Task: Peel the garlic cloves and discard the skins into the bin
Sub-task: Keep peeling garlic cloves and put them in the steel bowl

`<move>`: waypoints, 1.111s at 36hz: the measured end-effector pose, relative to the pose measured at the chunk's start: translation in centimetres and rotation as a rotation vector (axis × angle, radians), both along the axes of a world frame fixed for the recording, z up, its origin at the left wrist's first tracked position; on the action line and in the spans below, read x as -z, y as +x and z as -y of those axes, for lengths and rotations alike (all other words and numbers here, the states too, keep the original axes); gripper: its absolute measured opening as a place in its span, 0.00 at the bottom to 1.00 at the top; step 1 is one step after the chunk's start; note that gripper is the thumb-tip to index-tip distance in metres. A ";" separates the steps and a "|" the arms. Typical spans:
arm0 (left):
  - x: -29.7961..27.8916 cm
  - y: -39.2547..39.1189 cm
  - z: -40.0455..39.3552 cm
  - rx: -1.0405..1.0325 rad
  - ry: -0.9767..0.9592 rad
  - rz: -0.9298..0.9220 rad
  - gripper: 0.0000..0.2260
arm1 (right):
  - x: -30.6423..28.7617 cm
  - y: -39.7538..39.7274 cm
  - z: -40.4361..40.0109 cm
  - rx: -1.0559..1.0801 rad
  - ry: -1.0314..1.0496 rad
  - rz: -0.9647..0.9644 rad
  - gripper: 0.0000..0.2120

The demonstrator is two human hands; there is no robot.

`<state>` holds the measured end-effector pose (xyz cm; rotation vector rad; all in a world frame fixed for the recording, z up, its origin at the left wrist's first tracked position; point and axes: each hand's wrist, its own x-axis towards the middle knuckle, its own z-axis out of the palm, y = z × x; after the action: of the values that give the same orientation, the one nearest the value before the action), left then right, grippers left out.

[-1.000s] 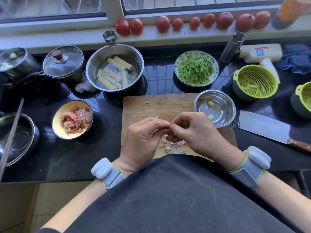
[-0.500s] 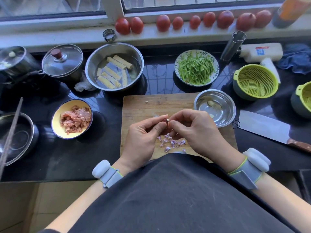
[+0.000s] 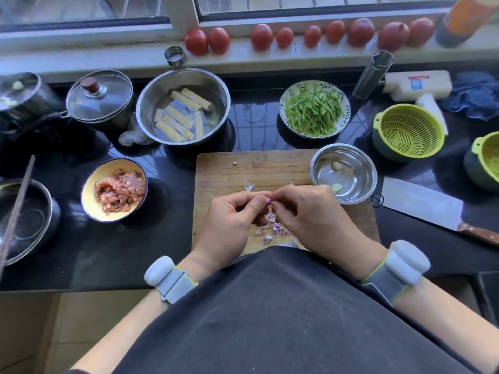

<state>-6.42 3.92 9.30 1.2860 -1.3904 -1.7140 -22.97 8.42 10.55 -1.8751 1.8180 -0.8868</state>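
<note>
Over the wooden cutting board (image 3: 224, 168), my left hand (image 3: 232, 222) and my right hand (image 3: 310, 214) meet fingertip to fingertip. Between them they pinch a small garlic clove (image 3: 269, 201), of which only a purplish tip shows. Purple-white garlic skins (image 3: 272, 229) lie scattered on the board beneath the hands, and one pale flake (image 3: 249, 186) lies a little farther back. A small steel bowl (image 3: 351, 160) at the board's right corner holds two peeled cloves (image 3: 336, 165). No bin is in view.
A cleaver (image 3: 421, 203) lies on the black counter right of the board. A yellow bowl of minced meat (image 3: 116, 190) sits left; a steel bowl of soaking sticks (image 3: 183, 106), a plate of green strips (image 3: 314, 109), green colanders (image 3: 409, 130), pots and tomatoes stand behind.
Both hands have lifted slightly away from the board's front edge while working at the clove; a few more skin bits lie below them. Nothing else has moved.
</note>
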 end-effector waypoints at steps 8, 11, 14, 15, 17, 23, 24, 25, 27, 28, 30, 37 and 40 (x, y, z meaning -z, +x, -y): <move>-0.1 -1.0 0.1 -0.014 0.314 -0.006 0.08 | 1.2 0.1 -0.1 -0.010 0.026 -0.111 0.07; 0.0 -1.0 0.2 0.013 0.478 -0.028 0.09 | 1.4 0.0 -0.2 -0.043 0.077 -0.083 0.07; 0.5 -0.9 0.1 0.007 0.529 -0.041 0.09 | 1.6 0.0 -0.1 -0.034 0.132 -0.048 0.08; 0.6 -0.9 0.1 -0.008 0.541 -0.059 0.09 | 1.7 0.0 -0.1 -0.007 0.161 -0.005 0.07; 0.9 -0.8 0.1 -0.026 0.566 -0.109 0.09 | 1.9 0.0 -0.1 0.082 0.229 0.100 0.05; 2.3 0.4 0.6 0.007 0.664 -0.258 0.10 | 3.3 -0.9 0.4 0.232 0.462 0.193 0.08; 2.6 0.5 0.6 0.019 0.683 -0.279 0.10 | 3.8 -1.2 0.5 0.236 0.508 0.166 0.09; 2.9 0.8 0.7 0.023 0.693 -0.292 0.10 | 4.4 -1.3 0.6 0.229 0.558 0.137 0.10; 3.3 0.9 0.6 0.035 0.703 -0.309 0.11 | 5.4 -1.4 0.6 0.220 0.642 0.057 0.12; 3.5 0.9 0.5 0.036 0.705 -0.320 0.11 | 5.8 -1.3 0.7 0.208 0.667 0.019 0.14; 3.7 1.0 0.4 0.030 0.704 -0.336 0.11 | 6.4 -1.2 0.6 0.190 0.698 -0.026 0.15; 4.2 1.1 0.3 -0.053 0.658 -0.371 0.09 | 6.0 -1.8 0.5 0.244 0.662 0.104 0.06; 4.2 1.0 0.3 -0.073 0.634 -0.359 0.08 | 4.4 -1.4 0.5 0.229 0.557 0.212 0.08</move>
<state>-5.39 3.64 5.15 1.2224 -0.6022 -2.2926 -24.38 7.95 6.16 -1.2060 1.9160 -0.5412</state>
